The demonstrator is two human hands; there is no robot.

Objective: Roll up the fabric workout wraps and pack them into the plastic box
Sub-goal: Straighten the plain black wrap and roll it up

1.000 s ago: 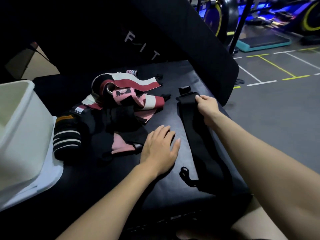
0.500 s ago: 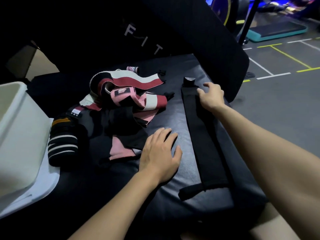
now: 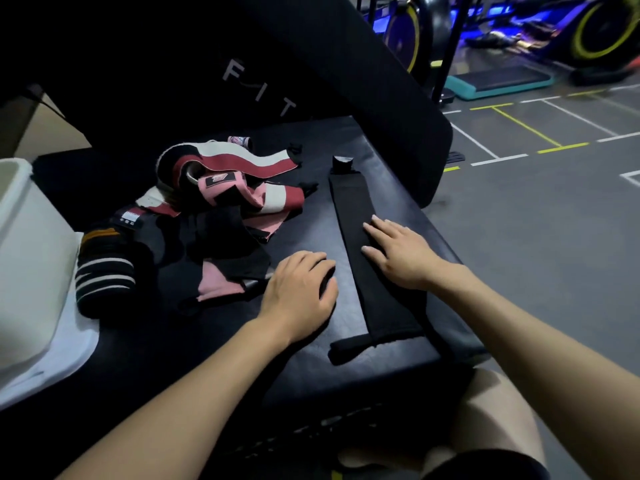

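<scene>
Black wrap lies lengthwise away; right hand flat on it.

A black padded bench carries a backrest lettered "FIT"; beyond, a teal step platform and, perhaps, exercise bikes.

One flat black wrap, one rolled wrap, one box, perhaps three tangled wraps.

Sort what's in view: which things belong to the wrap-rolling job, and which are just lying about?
Job:
- black wrap, laid flat under the right hand
- pile of wraps
- rolled striped wrap
- plastic box
- left hand, flat on the bench

Lying about:
- step platform
- exercise bikes
</scene>
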